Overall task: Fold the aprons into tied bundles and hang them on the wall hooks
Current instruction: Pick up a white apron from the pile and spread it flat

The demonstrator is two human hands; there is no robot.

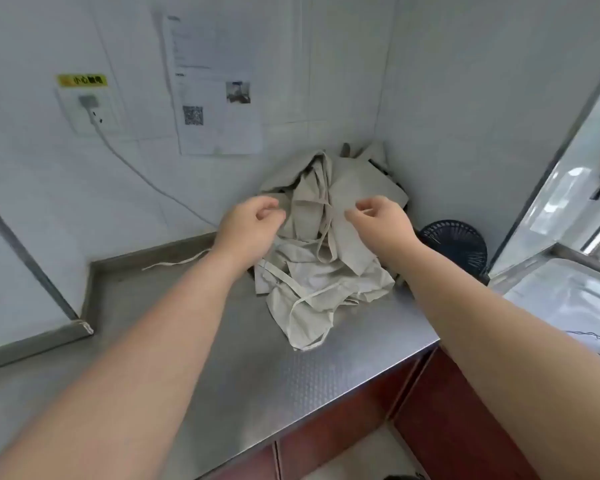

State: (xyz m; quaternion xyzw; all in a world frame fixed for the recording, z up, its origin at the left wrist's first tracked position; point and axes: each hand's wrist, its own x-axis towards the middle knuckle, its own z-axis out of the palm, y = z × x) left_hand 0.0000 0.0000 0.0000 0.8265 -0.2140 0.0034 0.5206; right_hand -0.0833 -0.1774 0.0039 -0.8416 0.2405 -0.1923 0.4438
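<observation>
Left hand (248, 221), right hand (378, 220), aprons (326, 271), count unclear

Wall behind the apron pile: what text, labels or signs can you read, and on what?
"小心触电": yellow sticker above the wall socket; the last two characters are blurred.
The paper notice: print too blurred to read; it carries a QR code and a small photo.
No other text shows.

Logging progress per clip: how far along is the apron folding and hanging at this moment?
Done: nothing visible. The aprons lie as one crumpled heap on the steel counter, straps loose, with no tied bundle.
In hand: the left hand and right hand hover over the heap, fingers loosely curled, plainly gripping nothing.
Left: all the folding, tying and hanging. No wall hooks show in this view.
</observation>
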